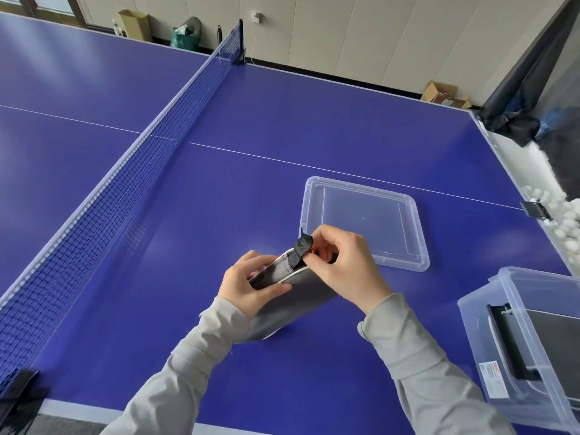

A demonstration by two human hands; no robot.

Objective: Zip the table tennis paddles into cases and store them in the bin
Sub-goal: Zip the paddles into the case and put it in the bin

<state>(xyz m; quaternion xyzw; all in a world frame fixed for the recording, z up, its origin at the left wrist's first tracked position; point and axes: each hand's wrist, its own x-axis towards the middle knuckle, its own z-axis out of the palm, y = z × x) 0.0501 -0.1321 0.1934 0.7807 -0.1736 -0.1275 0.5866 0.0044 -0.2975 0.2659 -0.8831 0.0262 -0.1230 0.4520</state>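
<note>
A grey paddle case [292, 296] with white piping and a black strap loop is held just above the blue table [251, 171]. My left hand [251, 284] grips the case's near edge. My right hand [351, 265] pinches the case's top end beside the strap, where the paddle's handle is mostly hidden under my fingers. The clear plastic bin [489, 328] stands at the right edge of the table, with another dark cased paddle [552, 337] inside it.
The bin's clear lid [405, 262] lies flat on the table just beyond my hands. The net [131, 171] runs along the left. A tray of white balls [561, 221] and a dark cloth hang off the table's right end.
</note>
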